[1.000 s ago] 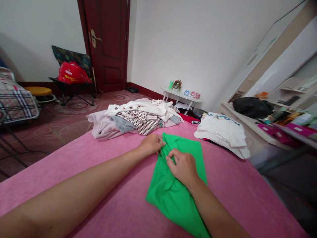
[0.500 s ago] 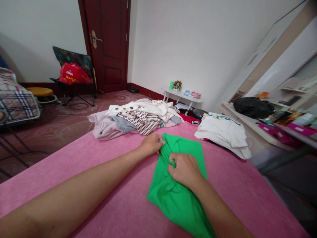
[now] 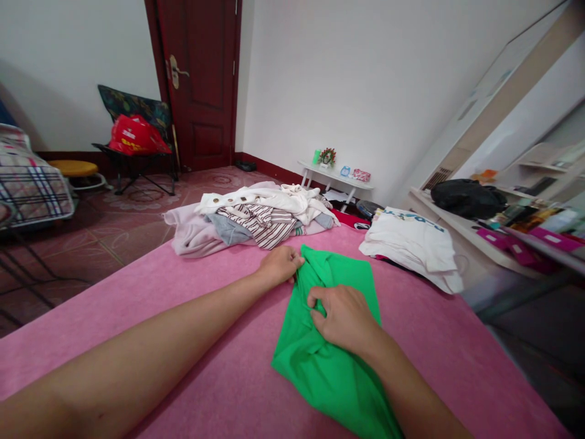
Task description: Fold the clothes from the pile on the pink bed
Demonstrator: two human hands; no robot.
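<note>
A green piece of clothing [image 3: 315, 372] lies partly folded on the pink bedspread [image 3: 228, 360], wrinkled along its middle; its exact kind does not show. My left hand [image 3: 281, 266] is closed on its far left edge, the fingertips pinching the cloth. Over the middle of the garment, my right hand [image 3: 345, 314] is curled, thumb and forefinger bent toward each other at the wrinkles. Its other fingers are tucked under and hidden. My right forearm covers part of the garment's near right side.
Beyond my hands lies a heap of loose clothes [image 3: 256, 216], white, striped and pale pink. Folded white shirts [image 3: 411, 247] are stacked at the right. Farther back stand a low white table [image 3: 336, 177], a folding chair [image 3: 132, 110] with a red bag [image 3: 137, 135], and a cluttered dresser [image 3: 457, 225].
My right hand has shifted slightly toward me over the green cloth. My left hand stays at the far left edge.
</note>
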